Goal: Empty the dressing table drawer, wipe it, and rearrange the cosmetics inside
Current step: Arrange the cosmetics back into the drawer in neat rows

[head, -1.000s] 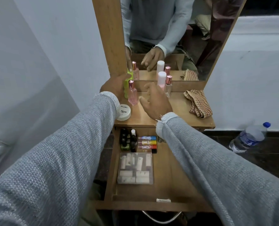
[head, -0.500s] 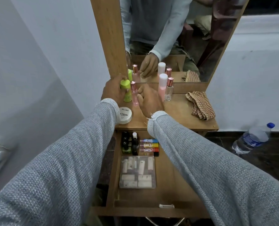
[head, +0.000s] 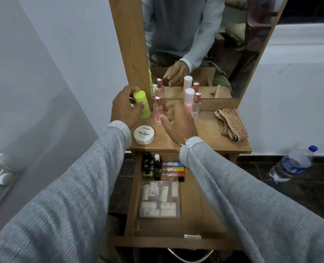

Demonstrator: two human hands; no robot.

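Green bottle [head: 140, 104] gripped by left hand [head: 124, 109]; right hand [head: 178, 121] beside.

Three rose-capped bottles [head: 158, 112], one green bottle [head: 142, 104], one tin [head: 144, 134], one cloth [head: 231, 124].

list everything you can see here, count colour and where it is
green bottle: 1, lime, tabletop left, held by left hand
pink bottle: 1, pink with rose cap, tabletop, by right thumb
white-capped bottle: 1, pink with white cap, tabletop at mirror
clear bottle: 1, clear with rose cap, beside white-capped bottle
nail polish tub: 1, white, tabletop front left
cloth: 1, checked brown, tabletop right
dark bottles: several, black and green, drawer back left
tubes: at least 3, blue, yellow, red, drawer back
clear box: 1, holds pale tubes, drawer left
water bottle: 1, clear with blue cap, floor right
left hand: grips green bottle
right hand: open, over tabletop
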